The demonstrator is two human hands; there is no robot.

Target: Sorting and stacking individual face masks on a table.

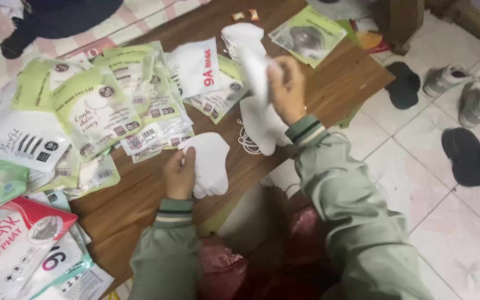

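Wooden table (329, 83) — two hands, two white masks (209, 161)

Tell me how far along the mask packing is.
Looks done: filled green-and-clear packets lie piled on the wooden table. In hand: the left hand grips a folded white mask, and the right hand lifts another white mask. Left: loose white masks under the right hand remain unbagged.
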